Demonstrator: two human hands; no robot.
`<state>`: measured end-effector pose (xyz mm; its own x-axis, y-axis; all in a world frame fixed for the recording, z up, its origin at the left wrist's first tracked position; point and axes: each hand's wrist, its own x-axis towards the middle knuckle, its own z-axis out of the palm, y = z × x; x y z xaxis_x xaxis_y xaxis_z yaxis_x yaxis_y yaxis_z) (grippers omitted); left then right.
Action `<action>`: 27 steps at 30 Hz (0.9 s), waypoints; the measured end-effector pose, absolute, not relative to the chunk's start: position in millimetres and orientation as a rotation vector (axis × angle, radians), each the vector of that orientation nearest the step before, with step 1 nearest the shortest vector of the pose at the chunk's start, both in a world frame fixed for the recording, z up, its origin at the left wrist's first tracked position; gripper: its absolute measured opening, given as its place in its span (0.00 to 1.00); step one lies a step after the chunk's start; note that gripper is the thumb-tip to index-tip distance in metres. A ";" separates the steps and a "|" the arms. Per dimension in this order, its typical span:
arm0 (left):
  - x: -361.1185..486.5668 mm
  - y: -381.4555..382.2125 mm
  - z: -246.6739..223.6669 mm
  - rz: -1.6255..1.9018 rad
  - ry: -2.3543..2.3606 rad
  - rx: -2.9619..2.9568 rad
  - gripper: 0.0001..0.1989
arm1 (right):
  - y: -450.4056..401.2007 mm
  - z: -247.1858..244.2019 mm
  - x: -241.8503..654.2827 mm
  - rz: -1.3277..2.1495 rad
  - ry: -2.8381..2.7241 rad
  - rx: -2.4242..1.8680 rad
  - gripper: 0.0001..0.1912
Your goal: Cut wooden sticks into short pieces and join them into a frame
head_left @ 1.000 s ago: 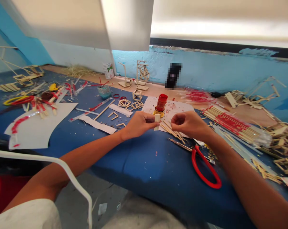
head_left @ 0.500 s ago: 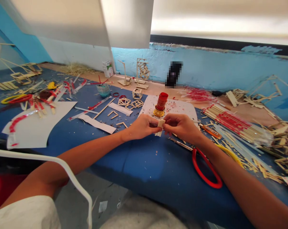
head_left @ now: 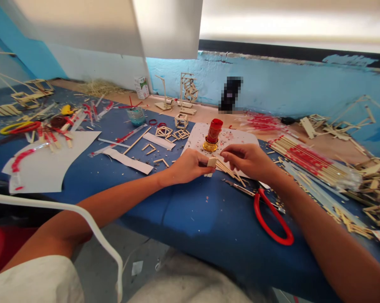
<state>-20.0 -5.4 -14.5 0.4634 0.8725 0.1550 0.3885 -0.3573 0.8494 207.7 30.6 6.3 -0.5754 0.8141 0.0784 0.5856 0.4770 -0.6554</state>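
Observation:
My left hand [head_left: 188, 166] pinches a short flat bundle of pale wooden sticks [head_left: 212, 162] between thumb and fingers, upright over the near edge of a white board [head_left: 191, 141]. Just to the right, my right hand [head_left: 248, 159] is apart from the bundle, its fingers loosely bent with a gap at the thumb and nothing visible in them. Beneath and beside it lie several loose wooden sticks [head_left: 227, 169]. Behind both hands, a red candle-like cylinder [head_left: 215, 129] rises from a gold-coloured base [head_left: 209, 144] on the board.
A slim metal cutting tool [head_left: 240, 188] and a red-handled tool [head_left: 273, 219] lie near my right forearm. Packed sticks [head_left: 312, 162] are at right. Small stick frames [head_left: 180, 134], paper strips [head_left: 128, 162] and a glass jar [head_left: 135, 115] lie leftward. A white cable [head_left: 92, 229] crosses my left arm.
My right hand has let go of the stick bundle and moved right and slightly up. Loose sticks beneath it now show. My left hand still holds the bundle in about the same place.

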 end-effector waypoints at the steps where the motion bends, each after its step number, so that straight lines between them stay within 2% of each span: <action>1: -20.8 -5.0 -14.2 0.796 1.064 1.931 0.12 | 32.5 6.4 209.2 0.665 -2.407 -1.241 0.16; 3: -22.7 -4.0 -13.1 0.796 1.085 1.912 0.13 | 34.5 4.4 209.6 0.471 -2.508 -1.324 0.14; 9: -27.8 -1.4 -4.7 0.795 1.117 1.856 0.13 | 30.6 -3.7 198.1 0.394 -2.634 -1.420 0.13; 23: -40.5 2.4 10.5 0.775 1.176 1.868 0.14 | 27.6 10.0 186.4 0.572 -2.535 -1.769 0.03; 27: -40.9 2.8 10.1 0.749 1.167 1.887 0.13 | 26.5 11.7 187.7 0.576 -2.545 -1.801 0.04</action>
<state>-40.9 2.8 10.1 0.4047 0.9110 0.0797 0.4519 -0.2750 0.8486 187.7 26.5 11.7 -0.3540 0.9067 -0.2293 0.9171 0.2885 -0.2750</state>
